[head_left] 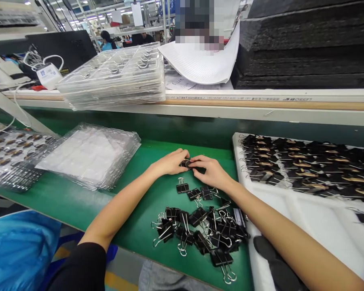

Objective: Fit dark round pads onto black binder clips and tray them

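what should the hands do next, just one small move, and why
Probably steady the small dark piece with the left hand and let the right hand take a nearby binder clip: both hands are at the piece, and several clips lie on the green bench close by.

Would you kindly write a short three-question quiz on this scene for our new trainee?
1. True or false: loose black binder clips with silver wire handles lie on the green flat tabletop.

2. Multiple choice: what stands directly to the right of the loose clips?
A) a yellow cardboard box
B) a long white tray
C) a red metal toolbox

3. Short answer: from the wearer's viewpoint, do the left hand and the right hand meet at the small dark object beyond the loose clips or nearer than them?

Key: 1. True. 2. B. 3. Beyond them.
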Motion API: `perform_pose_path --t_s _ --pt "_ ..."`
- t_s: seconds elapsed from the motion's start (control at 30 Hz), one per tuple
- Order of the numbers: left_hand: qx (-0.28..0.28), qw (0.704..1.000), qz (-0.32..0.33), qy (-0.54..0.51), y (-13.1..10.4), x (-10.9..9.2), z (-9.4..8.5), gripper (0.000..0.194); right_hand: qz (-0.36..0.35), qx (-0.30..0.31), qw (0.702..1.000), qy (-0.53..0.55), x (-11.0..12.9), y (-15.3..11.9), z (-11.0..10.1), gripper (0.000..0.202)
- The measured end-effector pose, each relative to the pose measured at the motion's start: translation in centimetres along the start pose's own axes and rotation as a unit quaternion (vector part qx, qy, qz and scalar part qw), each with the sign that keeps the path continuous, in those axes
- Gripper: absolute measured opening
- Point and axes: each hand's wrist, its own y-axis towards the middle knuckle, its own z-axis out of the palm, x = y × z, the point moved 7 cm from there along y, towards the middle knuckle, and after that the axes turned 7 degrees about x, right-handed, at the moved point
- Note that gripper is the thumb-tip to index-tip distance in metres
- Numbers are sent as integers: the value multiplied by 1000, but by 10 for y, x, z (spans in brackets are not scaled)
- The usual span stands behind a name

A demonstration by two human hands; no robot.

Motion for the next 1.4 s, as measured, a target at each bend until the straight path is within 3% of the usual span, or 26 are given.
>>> perform_pose_path --t_s 0.17,0.33,0.4,0.57,0.67,0.87,1.2,1.3,1.4 --pt "10 999 30 -30 -1 1 -4 31 7 -1 1000 11 -2 0 -1 22" --pt "-8 1000 6 18 -1 0 -7 6 13 -40 999 6 -3 -1 -8 20" --pt "-8 999 26 21 0 -2 -7 8 15 -41 999 7 -3 -1 -9 20" --pt "8 994 104 -8 -1 -9 -9 7 -4 -3 1000 13 0 -1 -3 21" --pt "21 994 111 -7 -2 -10 -9 3 -20 35 999 -3 3 0 2 25" --pt "40 999 32 -11 -4 -5 -5 45 -12 40 999 5 6 1 2 28" --pt "78 996 53 -5 -5 -18 1 33 -31 88 995 38 10 1 4 19" --pt "66 996 66 -5 -5 -18 1 33 -2 46 997 58 7 3 1 15" --pt "46 995 85 -38 -5 -18 0 52 97 -24 991 84 -11 2 -3 8"
